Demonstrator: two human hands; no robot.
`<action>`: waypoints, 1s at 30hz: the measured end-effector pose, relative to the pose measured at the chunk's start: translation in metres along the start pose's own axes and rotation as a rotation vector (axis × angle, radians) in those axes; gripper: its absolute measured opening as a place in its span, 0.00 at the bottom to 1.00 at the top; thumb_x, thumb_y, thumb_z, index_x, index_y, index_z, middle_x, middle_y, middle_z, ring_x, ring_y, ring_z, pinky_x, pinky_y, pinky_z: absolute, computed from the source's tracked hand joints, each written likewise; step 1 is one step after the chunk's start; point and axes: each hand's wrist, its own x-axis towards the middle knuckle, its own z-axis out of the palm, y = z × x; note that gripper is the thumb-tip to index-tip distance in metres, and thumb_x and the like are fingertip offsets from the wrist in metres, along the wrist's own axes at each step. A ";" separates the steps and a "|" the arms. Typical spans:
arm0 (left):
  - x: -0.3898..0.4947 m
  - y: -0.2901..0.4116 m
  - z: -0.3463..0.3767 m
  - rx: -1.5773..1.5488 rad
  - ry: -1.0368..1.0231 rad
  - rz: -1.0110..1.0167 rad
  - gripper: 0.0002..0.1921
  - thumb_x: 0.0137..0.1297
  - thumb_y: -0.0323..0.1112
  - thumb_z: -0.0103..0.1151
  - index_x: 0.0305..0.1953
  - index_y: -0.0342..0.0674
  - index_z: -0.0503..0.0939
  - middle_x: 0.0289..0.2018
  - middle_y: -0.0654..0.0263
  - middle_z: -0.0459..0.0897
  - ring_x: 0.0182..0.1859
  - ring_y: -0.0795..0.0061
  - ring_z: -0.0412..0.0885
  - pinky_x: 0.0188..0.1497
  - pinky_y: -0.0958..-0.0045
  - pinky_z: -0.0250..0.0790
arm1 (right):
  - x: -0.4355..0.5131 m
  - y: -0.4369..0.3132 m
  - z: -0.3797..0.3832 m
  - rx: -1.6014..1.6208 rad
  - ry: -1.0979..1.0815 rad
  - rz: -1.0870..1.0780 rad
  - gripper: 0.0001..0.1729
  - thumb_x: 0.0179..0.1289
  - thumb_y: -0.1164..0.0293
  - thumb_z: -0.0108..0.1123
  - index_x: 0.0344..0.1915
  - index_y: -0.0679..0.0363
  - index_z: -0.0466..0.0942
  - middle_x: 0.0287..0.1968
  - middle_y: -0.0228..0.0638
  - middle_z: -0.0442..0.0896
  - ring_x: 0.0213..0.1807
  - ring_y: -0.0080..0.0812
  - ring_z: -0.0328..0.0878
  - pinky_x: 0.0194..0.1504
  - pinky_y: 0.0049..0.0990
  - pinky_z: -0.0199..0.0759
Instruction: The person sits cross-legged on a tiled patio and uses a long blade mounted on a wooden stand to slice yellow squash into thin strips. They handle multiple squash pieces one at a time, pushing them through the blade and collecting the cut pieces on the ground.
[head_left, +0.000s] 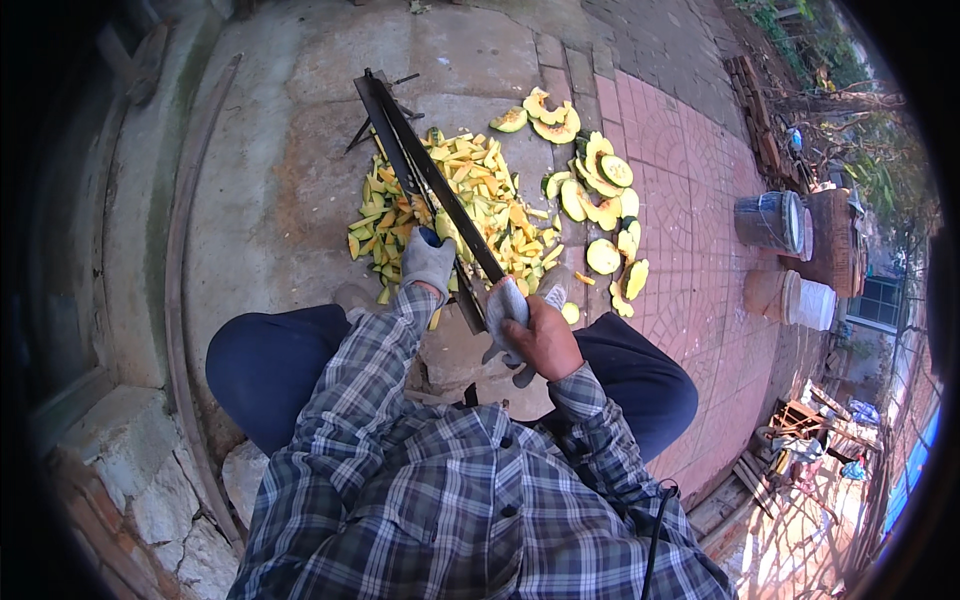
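My right hand (549, 339), bare, is closed around the cloth-wrapped handle (507, 304) of a long hinged blade (442, 184). The blade runs beside a narrow metal frame (470, 304) that stands on thin legs at its far end. Wearing a grey glove, my left hand (429, 259) is at the frame's left side, on a piece of pumpkin (448, 227) by the blade. Under and around the frame lies a heap of cut pumpkin strips (525, 238). To the right, thick pumpkin slices (600, 202) lie on the paving.
A long curved wooden pole (180, 240) lies at the left by a concrete ledge. Several buckets (769, 221) stand on the red paving at the right. Broken stones (161, 495) are at the lower left, and a pile of wood and clutter (806, 435) at the lower right.
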 end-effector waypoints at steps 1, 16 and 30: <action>-0.008 0.005 0.000 0.001 0.028 0.023 0.30 0.55 0.44 0.72 0.53 0.31 0.75 0.45 0.48 0.85 0.48 0.49 0.84 0.53 0.58 0.76 | -0.001 -0.004 -0.005 -0.007 0.000 -0.006 0.19 0.61 0.65 0.66 0.43 0.68 0.73 0.33 0.59 0.81 0.40 0.61 0.80 0.42 0.48 0.72; 0.020 0.003 -0.006 0.368 -0.149 0.111 0.32 0.57 0.36 0.71 0.63 0.36 0.72 0.53 0.47 0.82 0.56 0.51 0.81 0.58 0.59 0.74 | 0.001 0.004 0.001 -0.140 -0.014 -0.053 0.19 0.62 0.66 0.65 0.44 0.69 0.71 0.37 0.59 0.80 0.42 0.61 0.79 0.44 0.48 0.72; 0.015 -0.001 -0.016 0.433 -0.098 0.123 0.19 0.55 0.37 0.74 0.46 0.37 0.84 0.40 0.55 0.88 0.44 0.55 0.85 0.47 0.61 0.77 | 0.010 0.040 0.043 -0.036 0.019 -0.041 0.18 0.63 0.66 0.63 0.45 0.68 0.70 0.35 0.59 0.80 0.41 0.59 0.80 0.43 0.47 0.72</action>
